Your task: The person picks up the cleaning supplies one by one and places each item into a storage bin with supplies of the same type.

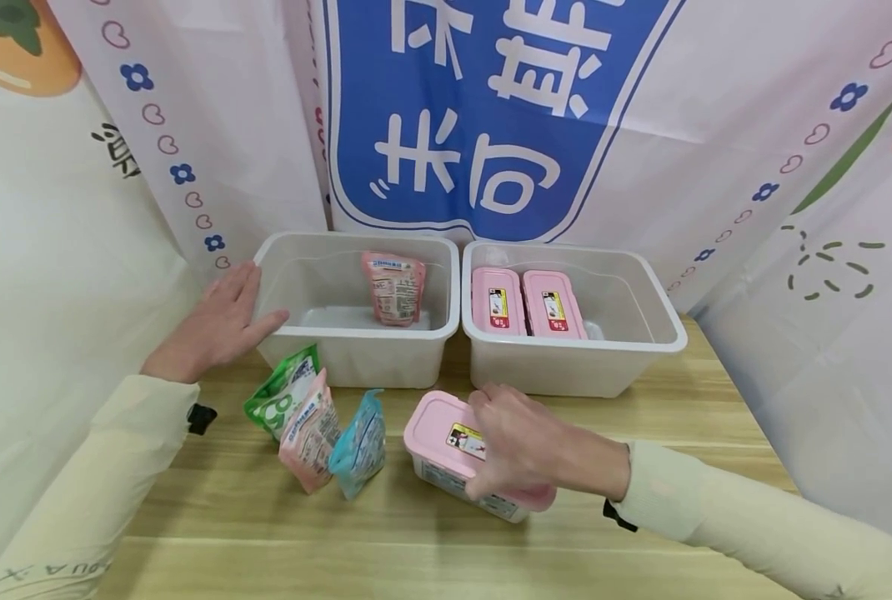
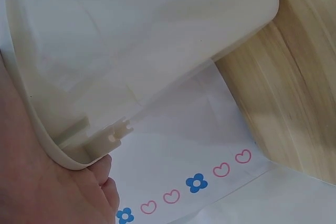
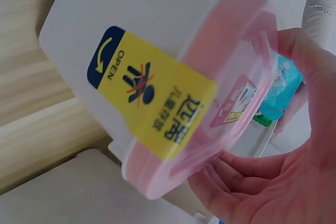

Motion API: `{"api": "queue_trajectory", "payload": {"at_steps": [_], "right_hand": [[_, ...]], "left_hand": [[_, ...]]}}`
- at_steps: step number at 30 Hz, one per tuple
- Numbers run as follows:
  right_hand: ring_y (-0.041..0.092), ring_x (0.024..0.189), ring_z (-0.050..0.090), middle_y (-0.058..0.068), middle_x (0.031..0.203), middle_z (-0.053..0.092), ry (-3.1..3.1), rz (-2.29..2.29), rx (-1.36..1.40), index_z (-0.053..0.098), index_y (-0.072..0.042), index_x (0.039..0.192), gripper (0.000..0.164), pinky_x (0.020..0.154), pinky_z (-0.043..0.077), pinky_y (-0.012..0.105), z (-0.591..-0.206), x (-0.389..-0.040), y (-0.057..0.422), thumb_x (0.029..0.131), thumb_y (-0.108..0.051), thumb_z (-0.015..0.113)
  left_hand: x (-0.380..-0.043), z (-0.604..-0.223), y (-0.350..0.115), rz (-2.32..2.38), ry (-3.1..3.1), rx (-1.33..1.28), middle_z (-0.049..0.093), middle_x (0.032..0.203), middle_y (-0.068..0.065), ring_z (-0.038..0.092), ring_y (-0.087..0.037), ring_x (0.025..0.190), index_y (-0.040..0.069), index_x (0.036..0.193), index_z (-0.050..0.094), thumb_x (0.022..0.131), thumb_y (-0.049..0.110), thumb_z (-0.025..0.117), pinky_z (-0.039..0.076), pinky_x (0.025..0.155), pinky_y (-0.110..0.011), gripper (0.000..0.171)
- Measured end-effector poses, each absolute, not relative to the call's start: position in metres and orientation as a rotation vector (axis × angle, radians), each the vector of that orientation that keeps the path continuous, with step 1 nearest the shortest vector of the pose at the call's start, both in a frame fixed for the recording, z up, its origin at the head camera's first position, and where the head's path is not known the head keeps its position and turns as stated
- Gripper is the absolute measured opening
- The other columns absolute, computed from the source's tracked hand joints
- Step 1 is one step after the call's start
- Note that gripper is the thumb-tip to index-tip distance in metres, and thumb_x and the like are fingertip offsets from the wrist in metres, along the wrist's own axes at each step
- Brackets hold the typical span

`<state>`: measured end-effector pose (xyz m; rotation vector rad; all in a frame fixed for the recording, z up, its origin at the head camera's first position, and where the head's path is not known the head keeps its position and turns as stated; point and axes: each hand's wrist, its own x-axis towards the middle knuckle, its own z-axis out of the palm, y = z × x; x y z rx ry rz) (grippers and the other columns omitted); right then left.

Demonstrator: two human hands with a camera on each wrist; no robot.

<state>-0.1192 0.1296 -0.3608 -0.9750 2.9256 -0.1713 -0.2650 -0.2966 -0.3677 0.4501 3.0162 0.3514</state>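
Observation:
My right hand [image 1: 517, 442] grips a plastic box with a pink lid [image 1: 434, 425], thumb on the near side and fingers across the far side. A yellow "OPEN" sticker [image 3: 152, 90] runs over the lid edge on one end, seen in the right wrist view. With fingers extended, my left hand [image 1: 224, 317] rests against the left corner of a white bin [image 1: 356, 358]; its rim [image 2: 39, 135] meets the hand in the left wrist view. A pink pouch [image 1: 395, 292] stands inside that bin.
Another white bin [image 1: 558, 367] on the right holds two pink-lidded boxes [image 1: 553, 304] side by side. On the wooden table [image 1: 266, 542], in front of the left bin, stand a green pouch [image 1: 284, 392], a pink-and-white pouch [image 1: 311, 437] and a blue pouch [image 1: 361, 446]. Printed cloth [image 1: 641, 150] hangs behind.

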Motion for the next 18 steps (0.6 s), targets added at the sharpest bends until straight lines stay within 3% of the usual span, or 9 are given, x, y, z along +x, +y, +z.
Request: {"api": "queue_trajectory", "payload": {"at_steps": [8,18], "right_hand": [[0.012,0.084,0.054,0.000,0.094,0.059,2.892,-0.156,-0.941,0.063,-0.005,0.110,0.075,0.076,0.056,0.026,-0.352,-0.116,0.137,0.058,-0.051,0.088],[0.011,0.084,0.054,-0.001,0.095,0.059,2.892,-0.169,-0.961,0.063,-0.007,0.113,0.074,0.073,0.056,0.025,-0.336,-0.116,0.146,0.058,-0.050,0.088]], "left_hand": [[-0.265,-0.369,-0.296,0.354,3.043,0.471,-0.015,0.174,-0.028,-0.005,-0.051,0.163,-0.006,0.164,-0.009,0.109,0.061,0.035,0.002,0.132,-0.066,0.098],[-0.265,-0.370,-0.297,0.361,3.038,0.465,-0.015,0.174,-0.028,-0.004,-0.051,0.163,-0.006,0.164,-0.009,0.108,0.062,0.035,0.001,0.132,-0.066,0.098]]}}
